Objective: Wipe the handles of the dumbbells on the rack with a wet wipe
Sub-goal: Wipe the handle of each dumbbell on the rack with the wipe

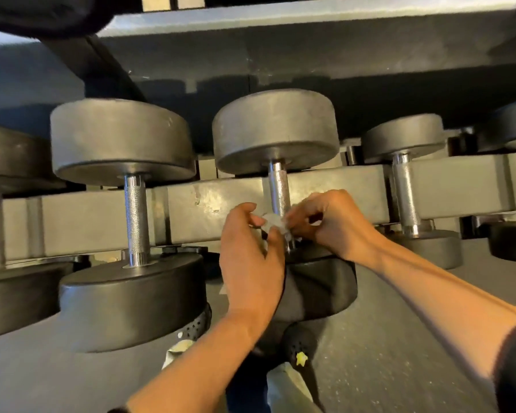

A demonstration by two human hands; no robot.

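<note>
The wet wipe (273, 223) is a small crumpled white wad at the lower end of the knurled steel handle (278, 186) of the middle dumbbell (276, 135). It lies between both hands and touches the handle just above the near weight head (320, 284).

The left hand (251, 248) curls its fingers around the left edge of the wipe. The right hand (329, 223) pinches the right edge between thumb and fingertips. Judged from this two-sided hold, the wipe is being wrapped or reset around the bar so that it covers the full circumference before it is drawn along the knurling.

The dumbbells lie across the grey rack rail (209, 210) with their handles bridging it. This leaves each handle exposed between the weight heads and reachable from the front. The neighbouring dumbbell handle (135, 219) to the left and another handle (404, 192) to the right lie in the same orientation. An upper shelf (310, 40) overhangs the row, so access is from below and in front.

No brand, weight marking or other writing can be read on the weight heads, rail or wipe.
</note>
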